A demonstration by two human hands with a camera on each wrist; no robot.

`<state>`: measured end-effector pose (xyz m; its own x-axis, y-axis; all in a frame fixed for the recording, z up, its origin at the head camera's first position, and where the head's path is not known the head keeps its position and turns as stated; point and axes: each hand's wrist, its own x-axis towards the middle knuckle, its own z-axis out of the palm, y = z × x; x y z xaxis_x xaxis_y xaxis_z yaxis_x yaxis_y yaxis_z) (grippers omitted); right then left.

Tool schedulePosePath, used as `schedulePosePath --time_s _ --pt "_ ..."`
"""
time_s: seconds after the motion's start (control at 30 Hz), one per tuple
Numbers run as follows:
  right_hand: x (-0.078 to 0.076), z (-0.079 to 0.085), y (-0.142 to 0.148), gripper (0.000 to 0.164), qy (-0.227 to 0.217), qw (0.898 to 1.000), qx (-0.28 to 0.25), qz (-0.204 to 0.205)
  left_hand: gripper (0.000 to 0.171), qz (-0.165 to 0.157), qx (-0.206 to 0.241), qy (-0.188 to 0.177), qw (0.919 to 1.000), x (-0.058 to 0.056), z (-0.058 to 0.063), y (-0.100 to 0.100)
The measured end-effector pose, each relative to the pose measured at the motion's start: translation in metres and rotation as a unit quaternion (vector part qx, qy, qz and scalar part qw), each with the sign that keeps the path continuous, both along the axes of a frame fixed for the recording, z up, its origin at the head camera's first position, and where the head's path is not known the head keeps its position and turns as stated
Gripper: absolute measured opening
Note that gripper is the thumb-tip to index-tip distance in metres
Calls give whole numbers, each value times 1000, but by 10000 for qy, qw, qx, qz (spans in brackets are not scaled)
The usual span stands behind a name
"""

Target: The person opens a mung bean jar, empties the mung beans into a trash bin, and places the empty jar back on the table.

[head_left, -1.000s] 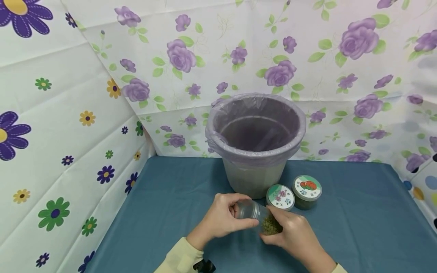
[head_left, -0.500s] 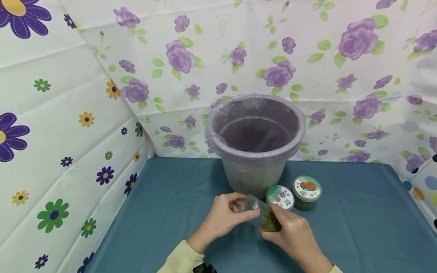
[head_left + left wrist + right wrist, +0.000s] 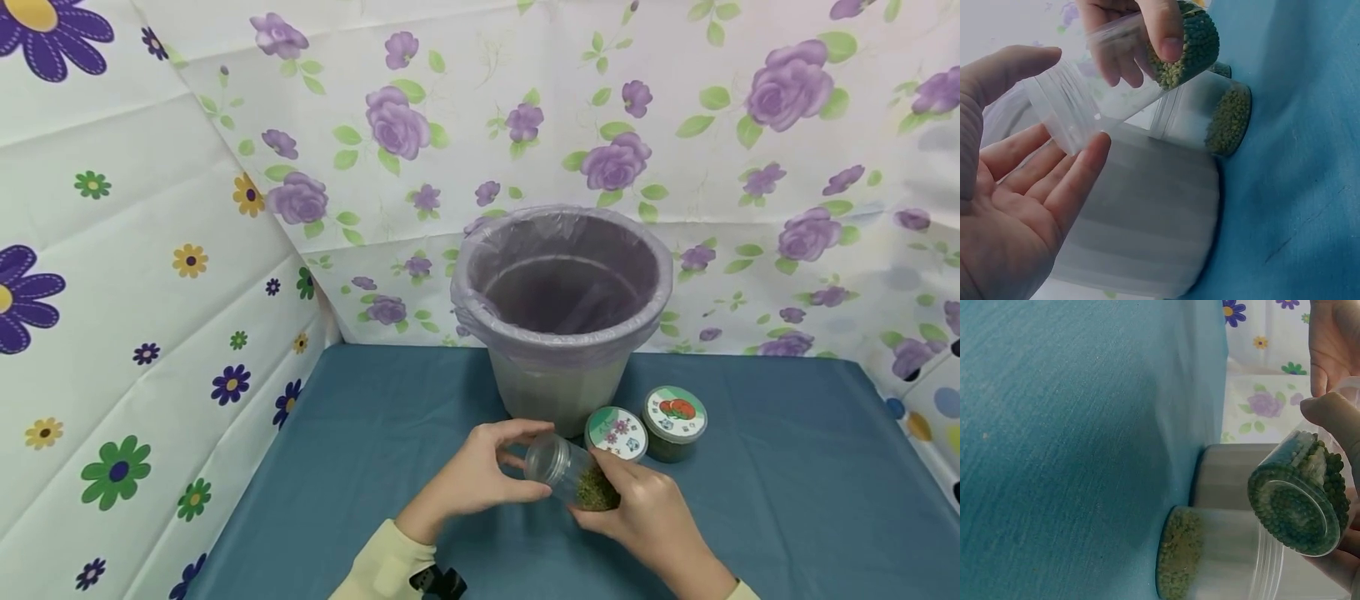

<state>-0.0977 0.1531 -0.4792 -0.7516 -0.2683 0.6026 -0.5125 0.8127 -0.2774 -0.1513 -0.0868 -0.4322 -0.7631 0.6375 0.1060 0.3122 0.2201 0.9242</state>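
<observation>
A clear plastic jar (image 3: 572, 472), partly filled with small green granules, lies tilted in the air before the bin. My right hand (image 3: 641, 510) grips it around the granule-filled base, whose round bottom faces the camera in the right wrist view. My left hand (image 3: 480, 477) is around the jar's ridged, clear lid end (image 3: 1063, 103), thumb and fingers spread and fairly straight. In the left wrist view a fingertip is close to the rim; whether it touches I cannot tell. Two similar jars stand by the bin: one with a flower-label lid (image 3: 617, 432), the other with a tomato-label lid (image 3: 675, 413).
A grey bin (image 3: 555, 392) lined with a thin purple bag (image 3: 656, 312) stands at the back of the blue tablecloth (image 3: 405, 400). Flower-printed sheets (image 3: 450, 100) hang behind and to the left.
My left fingers have loosened from the lid end and drawn slightly left. My right hand keeps its grip on the jar, which has barely moved.
</observation>
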Motion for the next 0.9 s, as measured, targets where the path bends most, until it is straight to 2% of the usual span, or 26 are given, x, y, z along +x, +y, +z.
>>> schedulePosePath --time_s 0.13,0.23,0.47,0.63,0.73,0.8,0.9 --pt "1 0 0 76 19 10000 -42 29 60 239 32 -360 9991 1 -1 1" --pt "1 0 -1 76 18 10000 -44 51 57 456 0 -481 9978 2 -1 2" --pt "2 1 -2 76 29 10000 -34 26 48 1030 -370 -246 9937 6 -3 7" --pt "1 1 -1 75 147 9999 -53 -32 46 1560 -745 -44 9849 8 -4 13" --pt "1 1 -1 75 175 9998 -53 -61 46 1496 -712 -59 9862 8 -3 14" --pt "1 1 0 75 160 9998 -39 -67 48 1242 -466 -172 9910 7 -3 13" --pt "2 1 1 76 97 9999 -39 -44 60 764 -58 -318 9966 6 -2 10"
